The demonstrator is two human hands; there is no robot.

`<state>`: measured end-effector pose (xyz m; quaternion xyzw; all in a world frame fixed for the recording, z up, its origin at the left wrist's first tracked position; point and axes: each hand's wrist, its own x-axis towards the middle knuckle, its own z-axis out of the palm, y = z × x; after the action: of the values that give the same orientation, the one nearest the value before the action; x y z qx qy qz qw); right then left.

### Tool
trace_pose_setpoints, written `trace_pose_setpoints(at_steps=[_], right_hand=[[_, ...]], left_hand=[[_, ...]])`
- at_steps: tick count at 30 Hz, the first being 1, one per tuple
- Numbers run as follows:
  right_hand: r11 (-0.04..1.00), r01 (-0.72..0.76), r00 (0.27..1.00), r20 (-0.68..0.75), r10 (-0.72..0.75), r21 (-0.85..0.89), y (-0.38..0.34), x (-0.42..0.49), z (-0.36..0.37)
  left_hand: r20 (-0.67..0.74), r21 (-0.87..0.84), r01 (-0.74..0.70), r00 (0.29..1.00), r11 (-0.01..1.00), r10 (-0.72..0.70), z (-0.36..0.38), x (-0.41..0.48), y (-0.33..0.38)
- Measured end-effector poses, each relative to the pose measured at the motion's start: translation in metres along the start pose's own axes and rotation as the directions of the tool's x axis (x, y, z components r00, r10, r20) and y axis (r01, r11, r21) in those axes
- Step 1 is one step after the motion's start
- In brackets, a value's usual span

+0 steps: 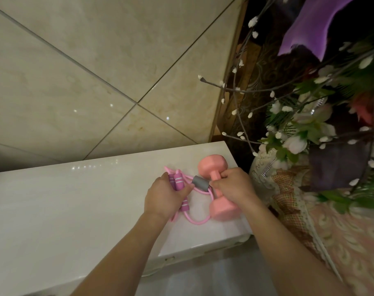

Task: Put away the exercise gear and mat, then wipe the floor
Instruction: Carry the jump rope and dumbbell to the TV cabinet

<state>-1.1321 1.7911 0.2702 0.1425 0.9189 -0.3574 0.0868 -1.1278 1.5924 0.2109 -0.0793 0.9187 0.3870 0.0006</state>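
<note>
A pink dumbbell (pixel 214 165) lies on a white glossy cabinet top (pixel 75 199) near its right end. Beside it sits a pink resistance band (pixel 194 221) with a grey foam sleeve (pixel 200 183). A pink skipping rope with purple handles (pixel 177 180) lies bundled to the left of the band. My left hand (pixel 162 197) grips the purple handles. My right hand (pixel 233 186) pinches the band's tube right beside the grey sleeve, over the dumbbell's bar.
A pale vase (pixel 260 174) with white and green artificial flowers (pixel 299 133) stands just right of the cabinet. A checked, lace-edged cloth (pixel 288 199) covers a surface at lower right. Beige floor tiles (pixel 96 71) fill the upper left. Purple fabric (pixel 310 24) hangs at top right.
</note>
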Motion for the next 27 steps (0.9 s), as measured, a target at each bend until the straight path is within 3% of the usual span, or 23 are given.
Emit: trace_pose_setpoints(at_steps=[13,27], right_hand=[[1.0,-0.01,1.0,-0.014,0.01,0.026,-0.004,-0.005,0.004],[0.997,0.022,0.999,0.029,-0.024,0.076,-0.005,-0.026,-0.012]], left_hand=[[-0.001,0.013,0.027,1.0,1.0,-0.027,-0.015,-0.004,-0.002],[0.0,0.189,-0.02,1.0,0.982,0.021,-0.031,-0.014,0.013]])
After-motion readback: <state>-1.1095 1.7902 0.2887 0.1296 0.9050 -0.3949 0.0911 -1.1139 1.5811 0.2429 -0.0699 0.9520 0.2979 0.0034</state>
